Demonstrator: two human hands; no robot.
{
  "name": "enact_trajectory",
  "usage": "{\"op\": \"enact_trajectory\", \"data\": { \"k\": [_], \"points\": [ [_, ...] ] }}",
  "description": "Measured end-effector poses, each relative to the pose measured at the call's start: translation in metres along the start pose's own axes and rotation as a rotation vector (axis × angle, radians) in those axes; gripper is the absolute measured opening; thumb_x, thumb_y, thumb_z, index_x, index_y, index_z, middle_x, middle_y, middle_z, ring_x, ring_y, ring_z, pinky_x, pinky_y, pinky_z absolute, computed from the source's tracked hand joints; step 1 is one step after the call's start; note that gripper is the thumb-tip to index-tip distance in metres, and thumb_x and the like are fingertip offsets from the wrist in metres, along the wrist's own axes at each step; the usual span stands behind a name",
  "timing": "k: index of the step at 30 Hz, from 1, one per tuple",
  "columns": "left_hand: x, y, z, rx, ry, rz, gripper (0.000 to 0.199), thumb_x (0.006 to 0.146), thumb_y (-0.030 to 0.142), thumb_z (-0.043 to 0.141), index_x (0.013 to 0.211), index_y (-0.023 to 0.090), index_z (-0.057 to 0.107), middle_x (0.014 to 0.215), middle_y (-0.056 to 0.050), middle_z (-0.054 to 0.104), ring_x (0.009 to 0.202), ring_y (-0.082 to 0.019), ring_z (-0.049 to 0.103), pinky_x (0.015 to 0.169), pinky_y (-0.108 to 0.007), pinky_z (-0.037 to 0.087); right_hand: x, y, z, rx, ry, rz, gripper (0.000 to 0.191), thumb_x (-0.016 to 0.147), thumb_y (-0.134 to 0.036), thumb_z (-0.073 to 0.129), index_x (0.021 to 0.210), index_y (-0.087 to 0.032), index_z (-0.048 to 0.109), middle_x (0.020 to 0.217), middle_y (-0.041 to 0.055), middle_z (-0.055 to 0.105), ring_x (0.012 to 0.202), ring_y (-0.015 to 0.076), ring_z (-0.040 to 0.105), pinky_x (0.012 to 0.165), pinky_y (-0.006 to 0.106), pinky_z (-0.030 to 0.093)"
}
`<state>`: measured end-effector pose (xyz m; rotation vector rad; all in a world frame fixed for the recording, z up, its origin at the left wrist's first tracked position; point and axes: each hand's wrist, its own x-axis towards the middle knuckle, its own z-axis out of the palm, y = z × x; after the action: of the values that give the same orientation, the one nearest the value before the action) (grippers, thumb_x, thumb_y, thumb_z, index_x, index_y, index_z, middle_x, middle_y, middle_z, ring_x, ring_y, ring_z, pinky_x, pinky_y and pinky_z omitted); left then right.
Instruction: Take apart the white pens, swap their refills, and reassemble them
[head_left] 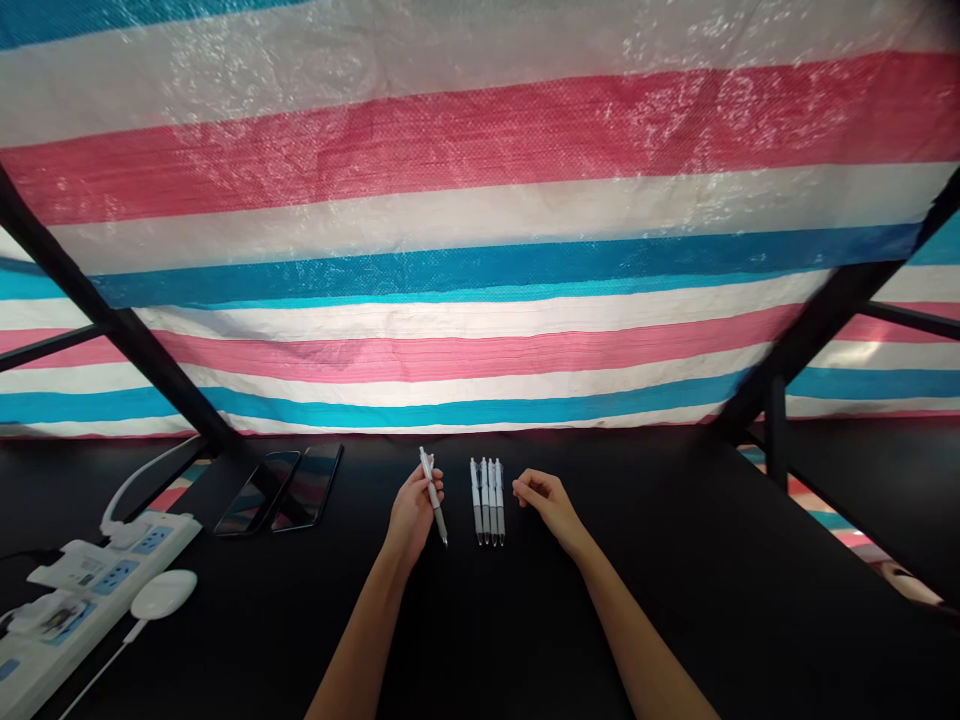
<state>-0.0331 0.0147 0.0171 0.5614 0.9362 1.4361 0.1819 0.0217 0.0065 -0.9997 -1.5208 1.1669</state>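
My left hand (pixel 412 512) is shut on a white and grey retractable pen (pixel 433 494), which it holds upright-tilted with the tip pointing down toward me. Several similar pens (pixel 487 500) lie side by side on the black table (pixel 525 620), tips toward me, between my hands. My right hand (pixel 549 505) rests to the right of that row, close to it but apart from it. Its fingers are loosely curled together, with nothing in them.
Two dark smartphones (pixel 259 492) (pixel 311 487) lie left of my left hand. Further left are a white power strip (pixel 97 590) with plugged-in adapters and a white corded mouse (pixel 163 594). A striped tarpaulin (pixel 480 340) and black metal frame bars (pixel 112 320) stand behind the table.
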Motion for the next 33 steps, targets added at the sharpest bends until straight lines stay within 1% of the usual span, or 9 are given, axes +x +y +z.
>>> {"op": "enact_trajectory", "data": {
  "k": [3, 5, 9, 13, 17, 19, 21, 26, 33],
  "points": [
    [0.002, -0.007, -0.006, 0.313, 0.037, 0.213, 0.034, 0.077, 0.022, 0.057, 0.109, 0.02, 0.046, 0.089, -0.004, 0.063, 0.077, -0.014, 0.062, 0.075, -0.029, 0.048, 0.0, 0.001, 0.0, -0.007, 0.001, -0.008, 0.033, 0.081, -0.043, 0.056, 0.06, -0.018, 0.052, 0.054, -0.0037, 0.045, 0.052, 0.0102, 0.04, 0.054, 0.024, 0.03],
    [0.003, -0.011, -0.01, 0.5, 0.028, 0.329, 0.03, 0.076, 0.029, 0.06, 0.101, 0.02, 0.046, 0.09, -0.005, 0.064, 0.079, -0.016, 0.064, 0.077, -0.033, 0.049, 0.0, 0.001, 0.0, -0.014, 0.001, -0.009, 0.033, 0.081, -0.044, 0.055, 0.06, -0.018, 0.052, 0.054, -0.0036, 0.045, 0.053, 0.0104, 0.04, 0.054, 0.024, 0.03],
    [0.003, -0.015, -0.016, 0.806, 0.017, 0.452, 0.025, 0.079, 0.035, 0.055, 0.099, 0.021, 0.05, 0.098, -0.008, 0.064, 0.087, -0.02, 0.063, 0.075, -0.034, 0.049, 0.0, 0.0, 0.0, -0.037, 0.0, -0.004, 0.035, 0.081, -0.046, 0.055, 0.06, -0.018, 0.052, 0.054, -0.0036, 0.045, 0.053, 0.0106, 0.041, 0.054, 0.024, 0.032],
    [0.003, -0.016, -0.018, 1.179, 0.01, 0.577, 0.029, 0.082, 0.029, 0.048, 0.109, 0.021, 0.055, 0.103, -0.01, 0.064, 0.098, -0.024, 0.059, 0.083, -0.039, 0.045, 0.0, 0.0, 0.001, -0.1, -0.011, -0.02, 0.034, 0.083, -0.044, 0.052, 0.062, -0.018, 0.054, 0.056, -0.0027, 0.047, 0.054, 0.0114, 0.044, 0.054, 0.024, 0.035],
    [0.005, -0.02, -0.023, 1.462, 0.025, 0.708, 0.035, 0.083, 0.022, 0.043, 0.115, 0.02, 0.056, 0.11, -0.009, 0.063, 0.106, -0.026, 0.054, 0.089, -0.042, 0.042, -0.003, -0.001, 0.009, -0.337, 0.007, -0.151, 0.018, 0.085, -0.033, 0.051, 0.088, -0.02, 0.063, 0.085, 0.0038, 0.061, 0.078, 0.0172, 0.055, 0.07, 0.029, 0.043],
    [0.006, -0.022, -0.026, 1.553, 0.05, 0.722, 0.038, 0.083, 0.021, 0.042, 0.119, 0.019, 0.055, 0.112, -0.01, 0.063, 0.107, -0.026, 0.053, 0.088, -0.042, 0.042, -0.007, -0.002, 0.017, -0.504, -0.022, -0.251, 0.019, 0.086, -0.029, 0.051, 0.099, -0.023, 0.063, 0.102, 0.0061, 0.061, 0.096, 0.0206, 0.053, 0.082, 0.034, 0.043],
    [0.007, -0.025, -0.028, 1.623, 0.064, 0.723, 0.04, 0.083, 0.021, 0.042, 0.121, 0.018, 0.053, 0.114, -0.011, 0.062, 0.108, -0.027, 0.051, 0.088, -0.041, 0.042, -0.01, -0.004, 0.026, -0.663, -0.078, -0.323, 0.022, 0.087, -0.026, 0.051, 0.106, -0.025, 0.062, 0.108, 0.0069, 0.059, 0.099, 0.0213, 0.052, 0.085, 0.037, 0.042],
    [0.008, -0.03, -0.03, 1.749, 0.057, 0.704, 0.045, 0.085, 0.023, 0.04, 0.128, 0.014, 0.048, 0.124, -0.014, 0.056, 0.115, -0.027, 0.047, 0.089, -0.039, 0.041, -0.016, -0.006, 0.045, -0.911, -0.175, -0.4, 0.021, 0.088, -0.027, 0.05, 0.106, -0.024, 0.06, 0.1, 0.0063, 0.058, 0.092, 0.0202, 0.053, 0.077, 0.034, 0.043],
    [0.009, -0.033, -0.03, 1.86, 0.071, 0.63, 0.046, 0.087, 0.031, 0.039, 0.13, 0.017, 0.046, 0.133, -0.014, 0.048, 0.119, -0.028, 0.043, 0.09, -0.039, 0.04, -0.015, 0.001, 0.053, -1.026, -0.155, -0.391, 0.016, 0.086, -0.027, 0.053, 0.099, -0.021, 0.059, 0.093, 0.0062, 0.055, 0.084, 0.0196, 0.053, 0.071, 0.031, 0.043]
  ]
}}
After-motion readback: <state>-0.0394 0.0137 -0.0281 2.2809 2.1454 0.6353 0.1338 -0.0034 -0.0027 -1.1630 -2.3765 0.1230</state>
